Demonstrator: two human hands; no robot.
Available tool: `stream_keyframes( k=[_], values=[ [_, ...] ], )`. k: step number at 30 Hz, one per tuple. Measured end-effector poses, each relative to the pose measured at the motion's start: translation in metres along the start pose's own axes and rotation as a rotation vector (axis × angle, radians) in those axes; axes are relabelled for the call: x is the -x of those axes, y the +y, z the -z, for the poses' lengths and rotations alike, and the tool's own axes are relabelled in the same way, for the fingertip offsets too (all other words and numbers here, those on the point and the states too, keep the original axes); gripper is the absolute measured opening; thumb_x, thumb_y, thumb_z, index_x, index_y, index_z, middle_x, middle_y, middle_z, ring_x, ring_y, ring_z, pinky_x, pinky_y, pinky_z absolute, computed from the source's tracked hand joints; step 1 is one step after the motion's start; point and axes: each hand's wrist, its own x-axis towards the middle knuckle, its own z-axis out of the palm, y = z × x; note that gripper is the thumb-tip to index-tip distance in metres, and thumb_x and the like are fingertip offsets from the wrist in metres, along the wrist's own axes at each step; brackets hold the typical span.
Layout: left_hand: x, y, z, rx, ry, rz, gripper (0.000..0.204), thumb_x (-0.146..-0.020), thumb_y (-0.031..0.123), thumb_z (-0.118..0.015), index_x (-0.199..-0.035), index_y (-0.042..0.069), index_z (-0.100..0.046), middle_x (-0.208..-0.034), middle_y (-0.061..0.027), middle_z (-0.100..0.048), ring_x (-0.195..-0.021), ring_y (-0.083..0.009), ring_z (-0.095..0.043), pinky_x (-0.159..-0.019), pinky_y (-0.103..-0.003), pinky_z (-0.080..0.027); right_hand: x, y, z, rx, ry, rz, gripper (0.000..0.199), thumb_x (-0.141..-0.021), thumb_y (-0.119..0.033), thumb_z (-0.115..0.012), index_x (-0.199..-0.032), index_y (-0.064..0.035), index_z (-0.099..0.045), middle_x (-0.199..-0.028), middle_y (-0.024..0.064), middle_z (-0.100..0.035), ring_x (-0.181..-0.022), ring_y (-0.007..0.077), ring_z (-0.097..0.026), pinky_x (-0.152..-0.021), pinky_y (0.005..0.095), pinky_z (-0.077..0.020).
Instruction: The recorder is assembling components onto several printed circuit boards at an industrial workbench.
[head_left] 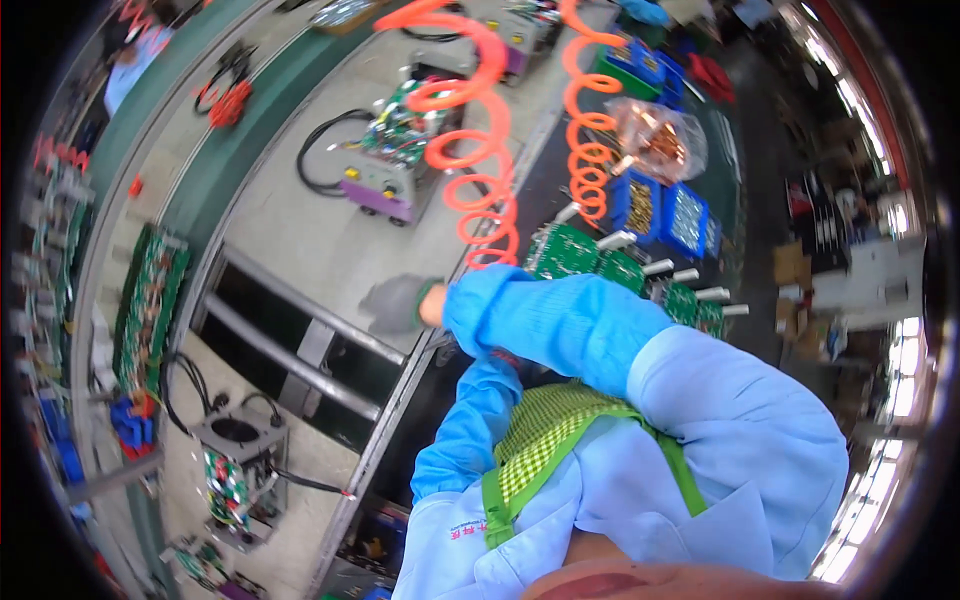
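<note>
My right hand (400, 303), in a grey glove, reaches left over the near edge of a pale work board (300, 240), beside a metal rail (350, 335). Motion smears its fingers, and nothing I can make out is in them. My left forearm (465, 430), in a blue sleeve, passes under the right one, which hides my left hand. Beyond the right hand sits an open electronic unit (395, 150) with green circuit boards, a purple-edged front panel and a black cable. An orange coiled hose (470, 160) hangs between that unit and the bench on the right.
Green circuit boards (565, 250) lie right of my sleeve. Behind them are blue bins (637, 205) of small metal parts, a clear bag of copper-coloured pieces (660, 140) and a second coiled hose (590, 150). Another unit (240, 470) stands lower left, across a gap between rails.
</note>
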Motion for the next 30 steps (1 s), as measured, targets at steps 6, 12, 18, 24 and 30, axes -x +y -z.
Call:
stream_keyframes(
  k=[6, 12, 18, 24, 30],
  values=[
    [0.003, 0.027, -0.006, 0.021, -0.008, 0.073, 0.015, -0.088, 0.016, -0.058, -0.092, 0.002, -0.059, -0.073, -0.0041, -0.058, -0.059, -0.0100, -0.056, -0.050, -0.021, -0.046, 0.219, 0.026, 0.083, -0.427, -0.110, 0.389, 0.052, -0.090, -0.040, -0.051, -0.128, -0.0054, -0.047, -0.120, 0.0199, -0.055, -0.110, 0.0333, -0.052, -0.092, 0.0415, -0.0416],
    [-0.007, 0.049, -0.001, 0.092, -0.034, 0.158, 0.015, -0.088, 0.016, -0.058, -0.091, 0.002, -0.058, -0.072, -0.0039, -0.058, -0.057, -0.0096, -0.056, -0.049, -0.020, -0.046, 0.458, 0.196, 0.111, -0.518, 0.597, -0.378, 0.039, -0.089, -0.032, -0.055, -0.115, -0.0027, -0.056, -0.110, 0.0136, -0.061, -0.097, 0.0240, -0.060, -0.085, 0.0347, -0.0471],
    [-0.007, 0.053, -0.005, -0.071, 0.037, 0.141, 0.016, -0.090, 0.020, -0.058, -0.081, 0.008, -0.060, -0.060, 0.0023, -0.047, -0.049, -0.0064, -0.045, -0.045, -0.019, -0.036, 0.608, 0.405, 0.041, -0.107, 0.653, -1.113, 0.032, -0.084, -0.031, -0.056, -0.107, -0.0098, -0.062, -0.105, 0.0144, -0.063, -0.096, 0.0330, -0.060, -0.085, 0.0386, -0.0471],
    [0.003, 0.062, -0.020, -0.079, 0.130, 0.151, 0.018, -0.090, 0.023, -0.057, -0.086, 0.005, -0.055, -0.063, -0.0015, -0.050, -0.052, -0.0096, -0.047, -0.047, -0.021, -0.039, 0.614, 0.536, -0.043, 0.021, 0.316, -1.184, 0.032, -0.084, -0.021, -0.049, -0.112, -0.0132, -0.061, -0.114, 0.0147, -0.060, -0.104, 0.0352, -0.056, -0.089, 0.0423, -0.0447],
    [0.011, 0.060, -0.016, 0.037, 0.212, 0.263, 0.020, -0.089, 0.025, -0.055, -0.091, 0.005, -0.054, -0.067, -0.0051, -0.055, -0.055, -0.0115, -0.050, -0.051, -0.021, -0.041, 0.589, 0.573, -0.076, -0.018, 0.416, -1.106, 0.034, -0.077, -0.012, -0.055, -0.110, -0.0051, -0.060, -0.106, 0.0202, -0.061, -0.100, 0.0372, -0.056, -0.088, 0.0436, -0.0443]
  ],
)
